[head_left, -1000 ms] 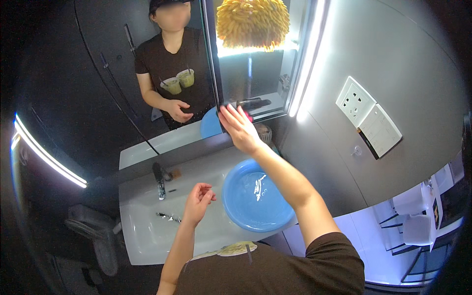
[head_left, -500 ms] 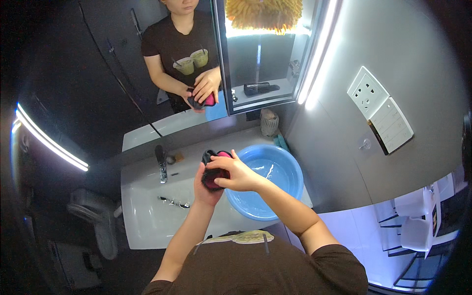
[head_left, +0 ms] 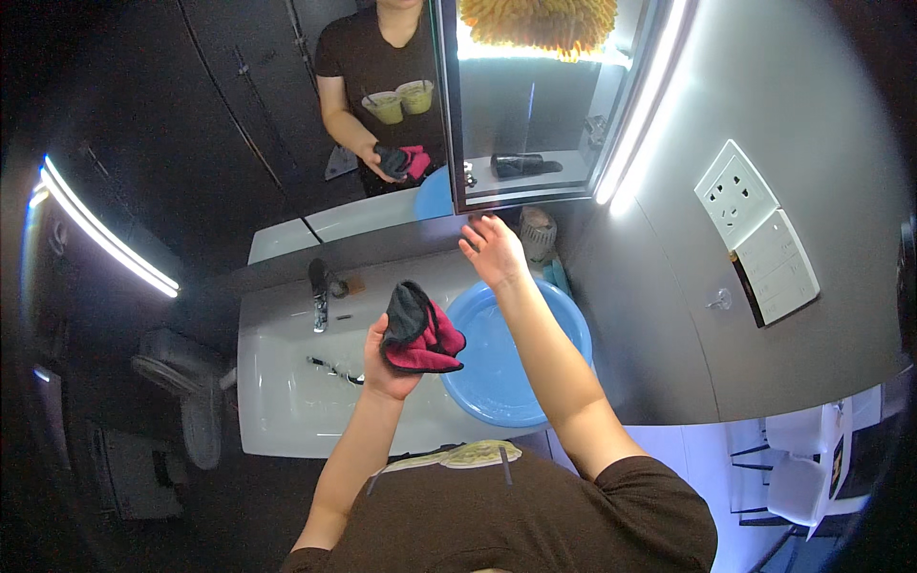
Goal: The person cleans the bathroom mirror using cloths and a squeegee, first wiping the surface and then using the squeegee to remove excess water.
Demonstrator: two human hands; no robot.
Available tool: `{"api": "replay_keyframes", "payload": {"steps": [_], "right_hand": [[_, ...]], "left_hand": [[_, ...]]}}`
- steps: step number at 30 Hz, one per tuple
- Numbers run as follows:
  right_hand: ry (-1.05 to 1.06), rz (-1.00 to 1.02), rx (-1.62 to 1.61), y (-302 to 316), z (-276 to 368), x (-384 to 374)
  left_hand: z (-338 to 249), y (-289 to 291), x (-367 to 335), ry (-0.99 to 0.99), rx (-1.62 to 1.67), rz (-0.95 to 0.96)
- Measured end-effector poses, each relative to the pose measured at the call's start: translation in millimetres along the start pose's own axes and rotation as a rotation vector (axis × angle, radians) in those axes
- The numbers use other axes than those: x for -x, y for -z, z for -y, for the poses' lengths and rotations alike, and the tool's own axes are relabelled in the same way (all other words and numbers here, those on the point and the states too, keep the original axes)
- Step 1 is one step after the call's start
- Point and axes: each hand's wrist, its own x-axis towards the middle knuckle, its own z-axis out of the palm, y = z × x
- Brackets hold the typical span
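Observation:
A folded cloth, dark grey on one face and magenta on the other with black edging, lies in my left hand. The thumb and palm hold it from the left and below, over the sink beside the blue basin. My right hand is apart from the cloth, stretched forward past the basin's far rim, just below the lit wall cabinet. Its fingers are spread and nothing is in them. The round basin stands at the right of the white sink and holds what looks like clear water.
A black tap rises at the sink's back left, and a dark slim thing lies in the sink. A ribbed cup stands behind the basin. The cabinet holds an orange shaggy mitt and a black object. Sockets are on the right wall.
My right hand has let go of the cloth and moved forward and right, opening out. The cloth has loosened in my left hand, showing more magenta. The view has shifted slightly.

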Motion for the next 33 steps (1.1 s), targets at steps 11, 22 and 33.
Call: {"api": "replay_keyframes", "payload": {"steps": [11, 22, 33], "right_hand": [[-0.082, 0.155, -0.035, -18, 2, -3], [-0.131, 0.128, -0.020, 21, 15, 63], [0.299, -0.060, 0.107, 31, 40, 145]], "left_hand": [[20, 0, 6, -0.075, -0.213, -0.132], [12, -29, -33, -0.136, -0.124, 0.070], [51, -76, -57, -0.063, -0.492, 0.369]]}}
